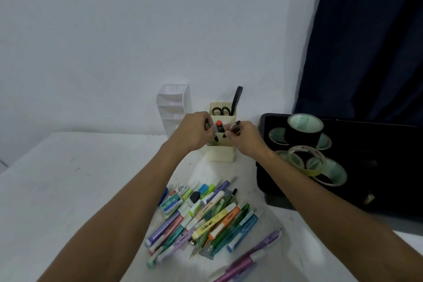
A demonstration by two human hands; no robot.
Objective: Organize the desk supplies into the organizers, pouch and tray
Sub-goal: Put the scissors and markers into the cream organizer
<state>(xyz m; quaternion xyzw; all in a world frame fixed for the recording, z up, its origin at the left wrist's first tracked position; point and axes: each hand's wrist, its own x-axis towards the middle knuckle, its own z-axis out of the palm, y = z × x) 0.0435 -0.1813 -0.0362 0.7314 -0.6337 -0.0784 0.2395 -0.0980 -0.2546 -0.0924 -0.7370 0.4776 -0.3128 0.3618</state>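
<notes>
A cream organizer (223, 152) stands at the back of the white desk, with black scissors (220, 111) and a red-capped marker (219, 126) in it. My left hand (194, 131) grips a dark pen (208, 127) at the organizer's left front compartment. My right hand (246, 138) pinches a black marker (235, 128) over the organizer's right side. A pile of highlighters and pens (206, 217) lies near me, with a staple box (171, 204) and a black eraser (195, 196). The black tray (377, 190) on the right holds tape rolls (304, 130).
A white tiered organizer (175, 107) stands empty to the left of the cream one, against the wall. A dark curtain (366, 41) hangs at the right behind the tray. Purple pens (249, 256) lie at the near edge of the pile.
</notes>
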